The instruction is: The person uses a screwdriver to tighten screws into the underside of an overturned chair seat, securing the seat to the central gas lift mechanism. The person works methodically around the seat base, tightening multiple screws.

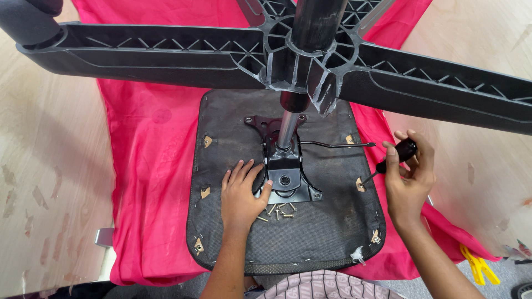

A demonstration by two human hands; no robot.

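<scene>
You have an office chair turned upside down on a bright pink cloth (149, 166) spread over the pale wooden worktop (50, 166), and you look to be in the middle of working the fasteners on the underside of the dark, fabric-covered seat pan (310, 232). Your left hand (241, 194) lies flat and open on that fabric, fingers spread, thumb touching the edge of the black metal tilt mechanism plate (285, 177) bolted at the centre; it holds nothing and seems only to steady the seat. Your right hand (409, 177) is closed around the black handle of a screwdriver (393, 158), whose thin shaft points down and left to a small brass-coloured fitting (361, 184) at the seat's right edge. A loose heap of brass-coloured screws (280, 210) sits on the fabric just beside your left thumb, below the plate, which suggests several fasteners are already out. The next move, as I judge it, calls for keeping the tip square in the screw head and the seat held firm. Much is hard to read: the black five-armed plastic base (166, 52) and the chrome gas column (287, 130) cross the upper view and hide the far part of the seat, the screwdriver tip is too small to tell whether it is seated, and a yellow plastic tool (479, 267) at lower right is partly cut off.
</scene>
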